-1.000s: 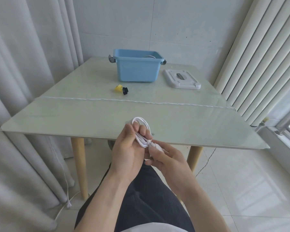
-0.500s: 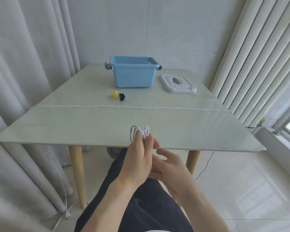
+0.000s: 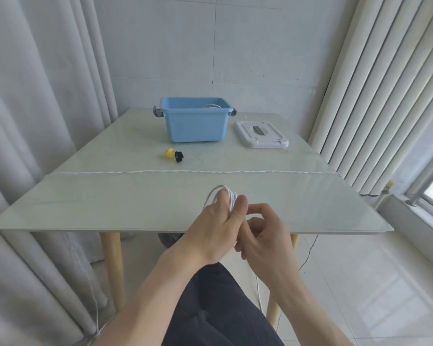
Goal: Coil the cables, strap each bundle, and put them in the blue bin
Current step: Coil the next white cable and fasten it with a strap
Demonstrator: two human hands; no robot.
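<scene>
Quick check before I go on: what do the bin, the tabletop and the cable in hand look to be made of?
Bin: looks like moulded plastic, matt light blue, with a rolled rim and grey clip handles.
Tabletop: glossy pale green, probably glass or a glass sheet over stone; it mirrors the blinds and has a thin clear edge.
Cable: white, seemingly braided or twisted sheath, bending easily into loops in the left hand.

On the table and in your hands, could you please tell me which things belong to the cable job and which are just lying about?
Job:
white cable coil, gripped by left hand
right hand
blue bin
yellow and black straps

Lying about:
white lid
curtains
</scene>
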